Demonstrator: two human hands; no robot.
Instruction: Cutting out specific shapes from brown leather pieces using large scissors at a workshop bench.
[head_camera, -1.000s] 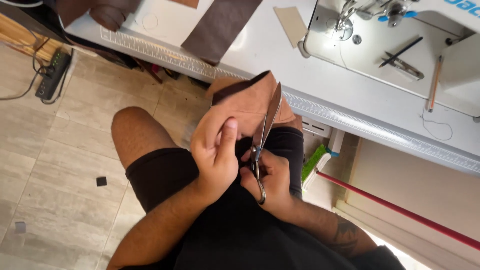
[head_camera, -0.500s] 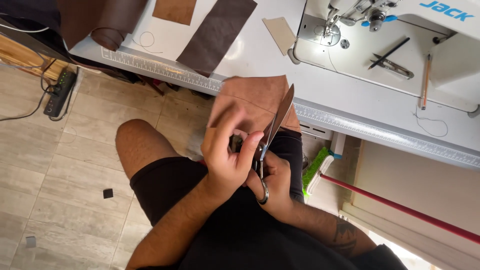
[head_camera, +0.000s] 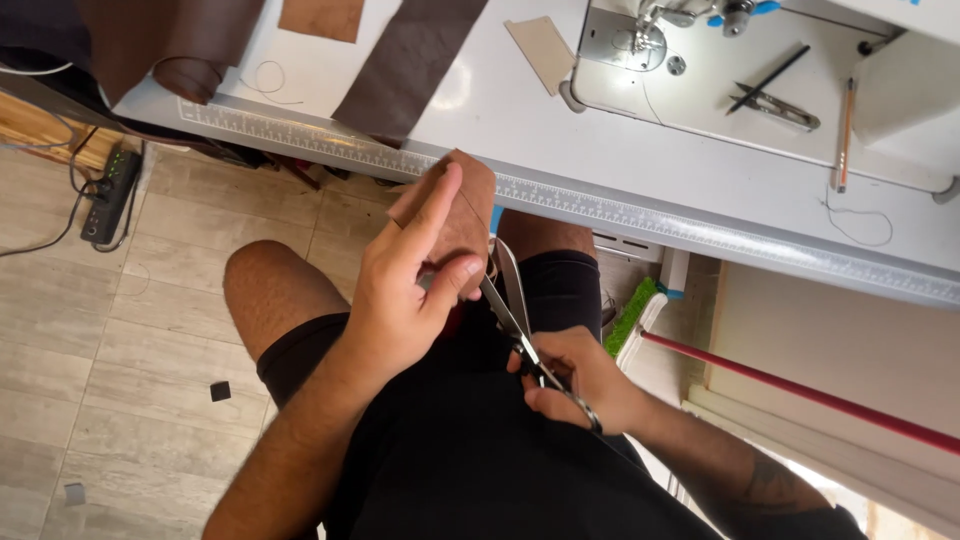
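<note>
Pale tiled floor (head_camera: 120, 330) fills the left of the head view, and a white counter (head_camera: 560, 140) with a printed ruler strip along its front edge runs across the top.

Just below that edge, at centre, the left hand (head_camera: 400, 300) is closed on a small brown leather piece (head_camera: 455, 215), thumb on the near face and fingers behind, holding it upright above the person's lap. The right hand (head_camera: 575, 385), lower and to the right, is wrapped round the handles of a pair of scissors (head_camera: 515, 325); the blades stand parted, tips at the lower edge of the leather.

To cut well here, I judge the leather should stay taut near the blades, thumb clear of the cutting line, with long steady closes rather than snips.

Upper right holds a white sewing machine (head_camera: 760, 70). A dark brown strip (head_camera: 410, 60), a tan square (head_camera: 322, 18) and a small beige patch (head_camera: 542, 50) lie upper centre. A black power strip (head_camera: 108, 195) sits far left; a green brush (head_camera: 632, 315) and red rod (head_camera: 800, 395) lie right of the knees. No labels are legible.
</note>
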